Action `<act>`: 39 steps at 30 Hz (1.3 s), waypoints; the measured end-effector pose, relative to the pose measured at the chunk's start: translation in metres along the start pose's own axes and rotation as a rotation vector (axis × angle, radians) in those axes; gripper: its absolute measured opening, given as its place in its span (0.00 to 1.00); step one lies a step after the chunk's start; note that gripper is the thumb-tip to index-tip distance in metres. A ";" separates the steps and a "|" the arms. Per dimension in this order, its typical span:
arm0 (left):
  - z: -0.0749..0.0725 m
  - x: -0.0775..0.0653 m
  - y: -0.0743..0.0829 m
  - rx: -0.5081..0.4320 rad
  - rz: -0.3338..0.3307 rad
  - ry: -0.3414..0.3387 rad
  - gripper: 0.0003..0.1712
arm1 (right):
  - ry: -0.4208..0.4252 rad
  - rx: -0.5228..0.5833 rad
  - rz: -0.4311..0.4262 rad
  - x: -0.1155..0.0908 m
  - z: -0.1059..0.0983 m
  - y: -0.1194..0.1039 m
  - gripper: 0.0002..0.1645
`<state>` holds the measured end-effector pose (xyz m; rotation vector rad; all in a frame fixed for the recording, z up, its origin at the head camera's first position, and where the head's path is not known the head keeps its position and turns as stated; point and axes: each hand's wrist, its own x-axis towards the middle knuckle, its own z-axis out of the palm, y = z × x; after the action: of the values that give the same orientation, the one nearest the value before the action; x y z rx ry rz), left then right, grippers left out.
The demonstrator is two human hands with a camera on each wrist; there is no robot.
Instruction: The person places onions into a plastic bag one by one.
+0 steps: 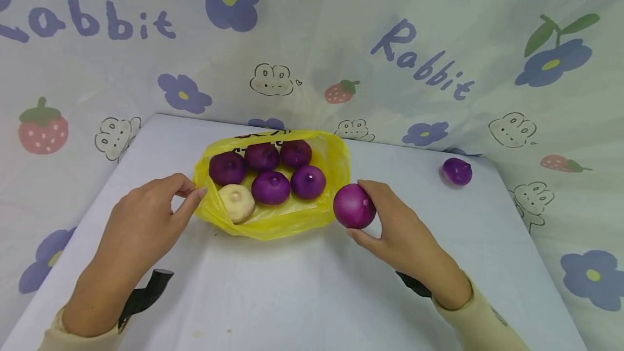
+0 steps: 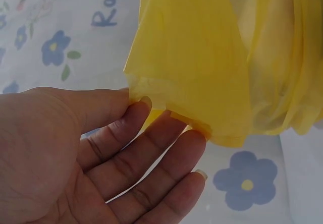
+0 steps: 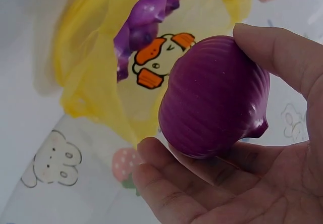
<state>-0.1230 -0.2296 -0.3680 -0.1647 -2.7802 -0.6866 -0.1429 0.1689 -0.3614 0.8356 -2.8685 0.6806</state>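
My right hand (image 1: 402,226) grips a purple onion (image 1: 355,206) between thumb and fingers, just off the right edge of a yellow plastic bag (image 1: 273,229). In the right wrist view the onion (image 3: 217,98) shows its ridged skin and pointed tip, and the bag's mouth gapes behind it. My left hand (image 1: 146,215) pinches the bag's left rim between thumb and forefinger; the left wrist view shows the thin yellow film (image 2: 186,57) caught at those fingertips. Inside the bag lie several purple onions (image 1: 271,187) and one pale, cream-coloured bulb (image 1: 236,202) at the front left.
Another purple onion (image 1: 457,171) sits alone at the table's far right corner. The white-covered table (image 1: 273,297) meets a cloth backdrop (image 1: 302,31) printed with flowers, strawberries and rabbits. Dark straps (image 1: 146,291) show at both wrists.
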 end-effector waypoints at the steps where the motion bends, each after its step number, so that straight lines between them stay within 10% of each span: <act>1: 0.000 0.000 0.000 -0.001 0.001 0.000 0.07 | -0.001 0.002 -0.011 0.002 0.002 -0.001 0.51; 39: 0.004 0.002 -0.003 -0.007 -0.004 -0.015 0.08 | -0.246 -0.045 -0.125 0.084 0.089 -0.056 0.47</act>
<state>-0.1258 -0.2304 -0.3719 -0.1656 -2.7934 -0.6984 -0.1799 0.0464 -0.4028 1.1547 -2.9960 0.5318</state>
